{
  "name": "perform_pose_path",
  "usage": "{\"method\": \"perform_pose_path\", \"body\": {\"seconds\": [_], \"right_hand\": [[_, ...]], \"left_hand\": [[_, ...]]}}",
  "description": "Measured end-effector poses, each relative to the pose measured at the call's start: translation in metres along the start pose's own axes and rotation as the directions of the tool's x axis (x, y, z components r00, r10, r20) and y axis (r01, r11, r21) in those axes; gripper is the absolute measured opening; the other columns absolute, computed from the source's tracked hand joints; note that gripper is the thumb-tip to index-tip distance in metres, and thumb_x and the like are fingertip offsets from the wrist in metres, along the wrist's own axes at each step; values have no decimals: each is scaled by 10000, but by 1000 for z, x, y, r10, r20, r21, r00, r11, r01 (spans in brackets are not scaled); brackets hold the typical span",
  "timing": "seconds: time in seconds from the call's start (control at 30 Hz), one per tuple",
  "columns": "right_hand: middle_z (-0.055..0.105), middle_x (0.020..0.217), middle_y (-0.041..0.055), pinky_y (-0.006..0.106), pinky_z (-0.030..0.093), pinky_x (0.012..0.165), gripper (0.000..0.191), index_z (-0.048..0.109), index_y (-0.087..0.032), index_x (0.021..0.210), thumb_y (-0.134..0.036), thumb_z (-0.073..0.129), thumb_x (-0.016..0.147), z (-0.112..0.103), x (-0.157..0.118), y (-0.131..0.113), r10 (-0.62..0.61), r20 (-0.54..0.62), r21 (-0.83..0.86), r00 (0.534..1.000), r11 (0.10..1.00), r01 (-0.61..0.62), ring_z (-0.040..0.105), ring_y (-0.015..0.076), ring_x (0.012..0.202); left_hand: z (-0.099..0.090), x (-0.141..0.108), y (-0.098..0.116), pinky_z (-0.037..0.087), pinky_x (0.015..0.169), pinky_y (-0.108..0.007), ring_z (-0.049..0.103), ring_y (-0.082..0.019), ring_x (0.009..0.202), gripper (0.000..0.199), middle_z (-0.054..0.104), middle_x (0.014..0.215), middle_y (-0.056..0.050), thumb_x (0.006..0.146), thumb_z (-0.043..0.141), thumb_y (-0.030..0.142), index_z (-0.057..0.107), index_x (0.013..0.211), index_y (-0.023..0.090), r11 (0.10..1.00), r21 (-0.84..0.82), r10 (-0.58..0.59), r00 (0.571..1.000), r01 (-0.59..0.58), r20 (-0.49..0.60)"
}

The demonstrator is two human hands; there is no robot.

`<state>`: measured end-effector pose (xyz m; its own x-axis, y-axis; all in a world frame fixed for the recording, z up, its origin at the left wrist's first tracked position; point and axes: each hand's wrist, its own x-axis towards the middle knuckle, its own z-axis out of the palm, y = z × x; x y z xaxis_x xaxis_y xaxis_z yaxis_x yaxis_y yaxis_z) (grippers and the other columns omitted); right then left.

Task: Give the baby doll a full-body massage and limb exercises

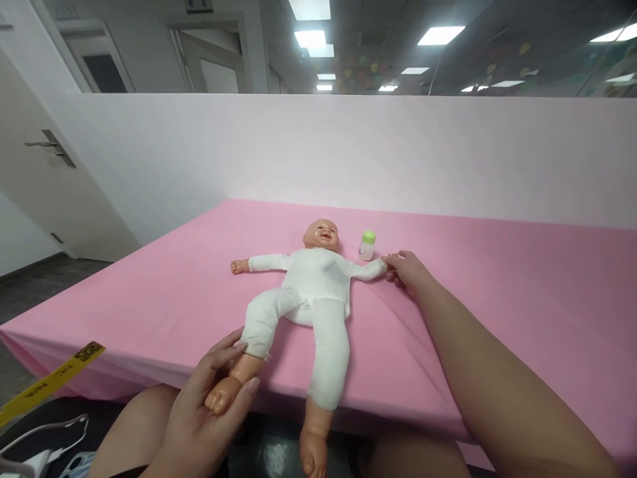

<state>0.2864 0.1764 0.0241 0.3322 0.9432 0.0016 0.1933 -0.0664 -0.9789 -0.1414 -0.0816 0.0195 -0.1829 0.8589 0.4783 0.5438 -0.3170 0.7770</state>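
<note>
A baby doll (321,275) with a white cloth body lies on its back on the pink-covered table (164,285), its head toward the wall. My left hand (206,395) is wrapped round the doll's lower leg and foot at the left, near the table's front edge. The doll's other leg hangs out past that edge. At the right, my right hand (404,269) closes its fingers on the doll's outstretched arm, covering that doll hand in part. Close by stands a small bottle (367,245) with a green cap, upright and untouched.
A white wall (348,153) rises behind the table, with glass above it. On the left is a door (54,159) with a metal handle. A yellow strip (52,382) with printed marks crosses the lower left, above a pale looped item (54,445).
</note>
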Motion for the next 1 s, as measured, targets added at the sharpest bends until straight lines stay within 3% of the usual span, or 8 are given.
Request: {"method": "perform_pose_path", "body": {"seconds": [0.1,0.23,0.4,0.53,0.67,0.8,0.9,1.0], "right_hand": [[749,904,119,286,387,432,721,555,-200,1361,-371,862,731,2,-2,-5,73,63,-8,995,997,-73,622,201,575],[768,996,123,295,432,471,730,552,-227,1382,-439,868,759,5,-6,-11,42,60,-1,997,999,-42,668,219,643],[765,1180,95,378,572,820,818,476,-247,1530,-504,820,834,16,-21,-26,-226,-95,-203,969,958,203,732,274,1014],[760,1216,80,416,570,911,747,474,-274,1557,-460,764,894,35,-45,-38,-454,-8,-276,891,858,434,733,267,1007],[727,1295,92,448,570,937,701,492,-278,1571,-392,730,921,53,-65,-43,-602,191,-361,775,692,626,703,307,1114],[735,1280,80,455,546,964,556,562,-302,1534,-354,668,991,64,-79,-49,-629,363,-424,687,545,723,674,307,1149],[758,1255,23,418,526,982,359,673,-355,1407,-314,599,1058,71,-88,-53,-631,509,-373,586,452,810,678,268,1136],[754,1299,-7,400,496,1043,324,710,-355,1357,-267,600,1065,76,-92,-54,-640,566,-334,520,398,854,666,251,1190]], "left_hand": [[-1,-1,0,610,1076,-491,673,-349,1318,434,695,1409,-135,878,778,493,694,1224,245,1000,-9,-16,1000,16,16],[1,0,1,603,1082,-487,665,-350,1332,442,668,1454,-137,874,791,452,672,1251,254,999,-21,-30,999,31,37],[7,12,-1,510,1192,-523,562,-334,1458,361,572,1576,-121,921,765,339,642,1255,278,993,-104,55,997,-49,60],[12,33,3,459,1240,-520,521,-339,1493,403,534,1617,-115,916,774,331,663,1298,269,987,-113,118,992,-112,52],[18,62,11,502,1207,-485,591,-339,1424,599,588,1579,-69,896,787,430,647,1463,300,999,7,52,999,-53,13],[33,90,15,488,1225,-480,637,-324,1368,663,660,1499,-45,888,801,475,632,1508,314,998,-53,-20,1000,19,-18],[48,106,15,443,1264,-486,583,-312,1436,669,632,1534,-46,894,803,448,616,1523,316,986,-161,-36,999,35,-2],[58,114,15,423,1276,-488,563,-301,1459,738,612,1555,-65,889,813,416,558,1573,311,973,-227,-39,999,44,29]]}}
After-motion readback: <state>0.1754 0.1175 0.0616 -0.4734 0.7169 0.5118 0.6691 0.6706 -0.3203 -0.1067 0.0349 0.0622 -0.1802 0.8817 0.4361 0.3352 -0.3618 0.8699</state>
